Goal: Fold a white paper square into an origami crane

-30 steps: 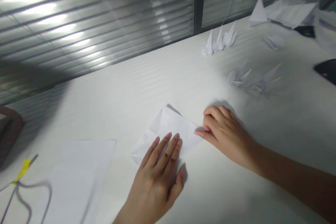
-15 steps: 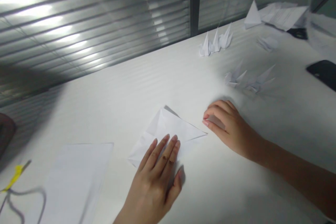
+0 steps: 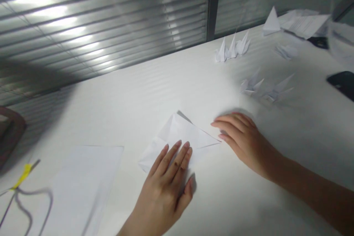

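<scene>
Folded white paper (image 3: 181,129) lies on the white table (image 3: 132,99), in front of the person and between the two hands, its narrow point directed to the right; creases run across its left part, and a small flap edge shows dark at the top corner. Left hand (image 3: 167,188): palm down, laid over the lower part of the paper, fingers extended and close to one another, thumb set apart from them and off the paper; nothing gripped. Right hand (image 3: 239,131): at the paper's right point, fingers bent, thumb and fingertips apart with a gap between; nothing pinched. Thumb tip sits right by the paper's point; contact cannot be told. At left, a flat blank sheet (image 3: 80,177), and near it a dark cord (image 3: 51,199) bound with yellow tape (image 3: 24,177). Toward the far edge, three folded paper birds (image 3: 232,49) stand in a close row; nearer the right hand, two more, one at left (image 3: 250,85) and one at right (image 3: 273,93), slightly blurred. Far right: an upright paper triangle (image 3: 271,24) beside printed paper (image 3: 306,25), a small folded piece (image 3: 287,51) and a black object (image 3: 343,83) cut by the frame. Slatted blinds (image 3: 110,18) behind the table.
</scene>
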`<state>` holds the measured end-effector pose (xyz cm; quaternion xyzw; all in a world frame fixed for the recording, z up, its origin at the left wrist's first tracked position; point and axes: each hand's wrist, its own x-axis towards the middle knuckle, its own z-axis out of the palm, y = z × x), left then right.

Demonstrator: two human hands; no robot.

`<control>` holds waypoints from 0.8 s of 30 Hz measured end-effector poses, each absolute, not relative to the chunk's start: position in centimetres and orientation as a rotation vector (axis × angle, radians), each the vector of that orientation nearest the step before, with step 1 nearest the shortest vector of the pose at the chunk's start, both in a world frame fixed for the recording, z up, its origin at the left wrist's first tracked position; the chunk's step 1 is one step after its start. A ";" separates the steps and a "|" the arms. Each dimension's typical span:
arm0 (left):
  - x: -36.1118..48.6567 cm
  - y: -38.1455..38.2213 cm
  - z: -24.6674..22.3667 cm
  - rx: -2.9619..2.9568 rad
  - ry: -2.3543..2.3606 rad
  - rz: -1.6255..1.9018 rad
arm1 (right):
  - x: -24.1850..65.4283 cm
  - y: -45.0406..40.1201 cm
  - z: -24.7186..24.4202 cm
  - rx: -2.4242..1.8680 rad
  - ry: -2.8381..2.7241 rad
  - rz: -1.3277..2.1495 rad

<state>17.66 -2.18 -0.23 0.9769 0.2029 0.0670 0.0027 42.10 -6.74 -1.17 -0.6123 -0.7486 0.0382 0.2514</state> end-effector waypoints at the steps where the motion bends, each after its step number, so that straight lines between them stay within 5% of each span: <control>1: 17.7 -2.2 -0.2 3.062 0.635 0.211 | 41.7 -7.2 -0.9 -1.556 -2.131 0.149; 24: 17.8 -2.4 0.0 3.009 0.645 0.175 | 38.3 -10.6 -1.9 -1.496 -2.439 0.034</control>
